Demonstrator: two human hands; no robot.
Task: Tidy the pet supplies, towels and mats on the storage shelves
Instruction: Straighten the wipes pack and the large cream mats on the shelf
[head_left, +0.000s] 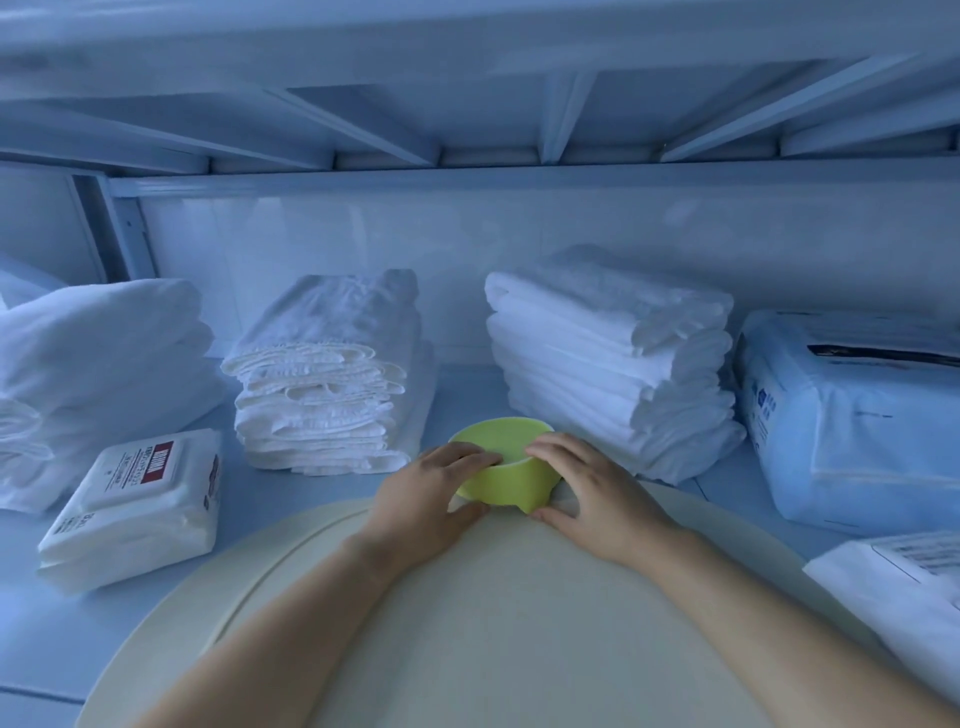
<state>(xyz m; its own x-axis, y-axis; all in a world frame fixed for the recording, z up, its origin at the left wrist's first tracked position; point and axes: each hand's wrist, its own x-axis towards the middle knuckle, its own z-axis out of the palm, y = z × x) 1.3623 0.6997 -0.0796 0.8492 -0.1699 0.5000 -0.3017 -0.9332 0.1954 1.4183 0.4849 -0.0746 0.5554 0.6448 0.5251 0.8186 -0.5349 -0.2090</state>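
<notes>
A small lime-green pet bowl (506, 475) stands on the far edge of a large round cream mat (467, 623) lying on the shelf. My left hand (431, 493) grips the bowl's left side, fingers over the rim. My right hand (592, 488) holds its right side, thumb down on the mat. Behind the bowl stand three piles of folded white towels: a bulky pile (98, 374) at the left, a thin frilled stack (322, 395) in the middle and a thick stack (613, 364) at the right.
A white wipes pack with a red label (135, 504) lies at the left front. A large blue-white plastic package (852, 415) sits at the right, another white package (904, 592) in front of it. The upper shelf's beams (467, 130) hang low overhead.
</notes>
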